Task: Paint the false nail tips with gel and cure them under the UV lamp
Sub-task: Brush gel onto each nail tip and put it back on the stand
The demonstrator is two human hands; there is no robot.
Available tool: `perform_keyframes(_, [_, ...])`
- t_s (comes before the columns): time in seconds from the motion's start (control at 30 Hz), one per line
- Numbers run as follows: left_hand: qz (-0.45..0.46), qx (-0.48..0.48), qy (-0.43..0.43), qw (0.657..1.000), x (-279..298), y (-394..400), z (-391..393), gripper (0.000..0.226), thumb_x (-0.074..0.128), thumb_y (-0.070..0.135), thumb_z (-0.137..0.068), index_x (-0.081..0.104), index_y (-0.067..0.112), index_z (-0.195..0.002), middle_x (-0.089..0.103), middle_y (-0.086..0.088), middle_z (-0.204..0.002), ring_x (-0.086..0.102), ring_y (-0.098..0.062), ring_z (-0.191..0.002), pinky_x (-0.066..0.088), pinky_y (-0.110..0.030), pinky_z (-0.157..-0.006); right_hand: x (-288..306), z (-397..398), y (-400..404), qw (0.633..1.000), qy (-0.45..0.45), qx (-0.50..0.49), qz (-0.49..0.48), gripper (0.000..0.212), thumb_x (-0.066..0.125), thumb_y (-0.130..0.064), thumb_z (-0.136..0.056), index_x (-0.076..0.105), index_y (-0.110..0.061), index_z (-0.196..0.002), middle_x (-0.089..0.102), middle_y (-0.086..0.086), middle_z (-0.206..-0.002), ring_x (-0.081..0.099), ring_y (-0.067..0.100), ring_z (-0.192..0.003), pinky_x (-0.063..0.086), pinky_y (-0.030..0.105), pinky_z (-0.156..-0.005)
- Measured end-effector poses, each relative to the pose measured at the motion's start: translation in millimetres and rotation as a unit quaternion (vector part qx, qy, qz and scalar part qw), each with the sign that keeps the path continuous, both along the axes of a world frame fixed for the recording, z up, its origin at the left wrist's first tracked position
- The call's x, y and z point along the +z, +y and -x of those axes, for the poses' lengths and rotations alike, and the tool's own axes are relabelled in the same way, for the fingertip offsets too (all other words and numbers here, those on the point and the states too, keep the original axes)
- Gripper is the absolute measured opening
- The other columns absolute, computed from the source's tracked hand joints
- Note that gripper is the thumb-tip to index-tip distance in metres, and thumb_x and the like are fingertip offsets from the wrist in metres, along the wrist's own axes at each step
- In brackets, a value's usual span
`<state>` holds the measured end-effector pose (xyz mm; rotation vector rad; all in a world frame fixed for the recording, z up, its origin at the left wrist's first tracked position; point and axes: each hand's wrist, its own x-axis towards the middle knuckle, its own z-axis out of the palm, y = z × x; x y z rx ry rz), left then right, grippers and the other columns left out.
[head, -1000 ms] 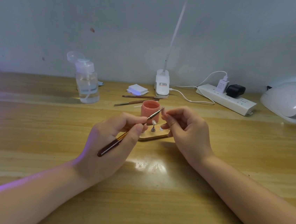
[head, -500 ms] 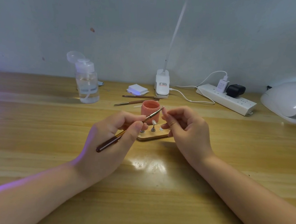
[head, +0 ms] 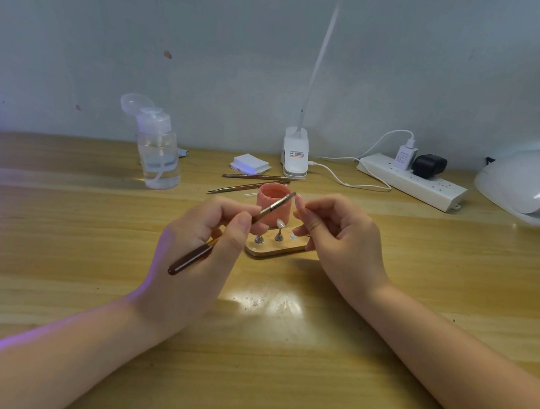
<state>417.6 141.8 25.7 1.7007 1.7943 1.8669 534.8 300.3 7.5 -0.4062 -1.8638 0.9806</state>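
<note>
1. Left hand (head: 200, 250) holds a slim brown-handled gel brush (head: 225, 238), fingers and thumb curled round its shaft; the metal ferrule end points up and right, meeting the nail tip in the other hand.
2. Right hand (head: 335, 234) pinches a small pale false nail tip (head: 299, 204) between thumb and forefinger, raised just above the open pink gel pot (head: 273, 208); remaining fingers loosely curled.
3. Judged stage: painting is in hand, one tip at a time (gel coverage on this tip too small to tell).
4. Light wooden oval stand (head: 274, 249) sits on the wooden table (head: 263, 353) just near of the pot, between the hands. It carries little metal pegs, one with a clear tip (head: 280, 223) mounted; whether that one is painted, cannot tell.
5. White domed UV lamp (head: 530, 185) sits far right, well apart from the hands. Something lies in its mouth, unclear what.
6. Left to do, by my reckoning: finish this coat, then cure it.
</note>
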Motion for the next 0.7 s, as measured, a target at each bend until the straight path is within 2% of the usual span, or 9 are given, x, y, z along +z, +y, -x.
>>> perform_keyframes(0.07, [-0.008, 0.016, 0.013, 1.000, 1.9, -0.8, -0.2, 0.016, 0.050, 0.031, -0.096, 0.064, 0.026, -0.103, 0.072, 0.016, -0.096, 0.066, -0.004, -0.095, 0.045, -0.010, -0.076, 0.2, 0.0, 0.0, 1.000, 0.001, -0.002, -0.002, 0.005, 0.068, -0.015, -0.089, 0.067, -0.012, -0.092, 0.071, 0.001, -0.079, 0.071, 0.014, -0.069, 0.054, 0.025, -0.058])
perform_keyframes(0.2, [-0.006, 0.019, 0.026, 0.999, 2.3, -0.4, -3.3, 0.015, 0.051, 0.024, -0.096, 0.063, 0.031, -0.101, 0.072, 0.018, -0.096, 0.064, 0.003, -0.089, 0.041, -0.005, -0.074, -0.6, -0.1, 0.9, 1.000, -0.003, -0.006, -0.004, 0.005, 0.068, -0.011, -0.089, 0.067, -0.010, -0.093, 0.071, 0.001, -0.080, 0.070, 0.014, -0.070, 0.054, 0.027, -0.060])
perform_keyframes(0.33, [0.006, 0.013, 0.038, 0.999, 0.5, -1.1, -2.4, 0.017, 0.049, 0.033, -0.093, 0.064, 0.029, -0.098, 0.071, 0.015, -0.091, 0.064, -0.003, -0.091, 0.042, -0.009, -0.074, -1.4, 0.1, 1.4, 1.000, -0.008, -0.009, -0.006, 0.006, 0.067, -0.006, -0.089, 0.067, -0.008, -0.094, 0.071, 0.002, -0.080, 0.070, 0.014, -0.071, 0.055, 0.030, -0.062])
perform_keyframes(0.43, [-0.004, 0.008, 0.053, 0.999, 0.3, -3.7, -0.1, 0.020, 0.044, 0.031, -0.090, 0.063, 0.026, -0.092, 0.070, 0.013, -0.085, 0.064, -0.005, -0.085, 0.042, -0.010, -0.072, -0.7, 0.2, 1.4, 1.000, -0.011, -0.009, -0.012, 0.005, 0.068, -0.009, -0.089, 0.067, -0.008, -0.094, 0.071, 0.001, -0.079, 0.070, 0.013, -0.070, 0.054, 0.026, -0.061])
perform_keyframes(0.53, [-0.013, 0.011, 0.057, 0.998, 1.7, -4.0, -1.6, 0.018, 0.044, 0.031, -0.091, 0.062, 0.029, -0.095, 0.070, 0.012, -0.089, 0.065, -0.004, -0.086, 0.043, -0.010, -0.073, -0.1, -0.1, 1.2, 1.000, -0.011, -0.009, -0.013, 0.005, 0.068, -0.010, -0.089, 0.067, -0.010, -0.093, 0.071, 0.000, -0.079, 0.070, 0.012, -0.070, 0.053, 0.023, -0.060])
perform_keyframes(0.7, [0.021, 0.021, 0.051, 0.998, 1.9, -1.5, -3.1, 0.019, 0.047, 0.041, -0.090, 0.061, 0.039, -0.103, 0.071, 0.018, -0.096, 0.063, -0.011, -0.093, 0.047, -0.023, -0.076, 0.5, 0.3, -0.3, 1.000, -0.008, -0.008, -0.007, 0.005, 0.068, -0.011, -0.089, 0.067, -0.009, -0.093, 0.071, 0.001, -0.079, 0.070, 0.015, -0.070, 0.053, 0.025, -0.060])
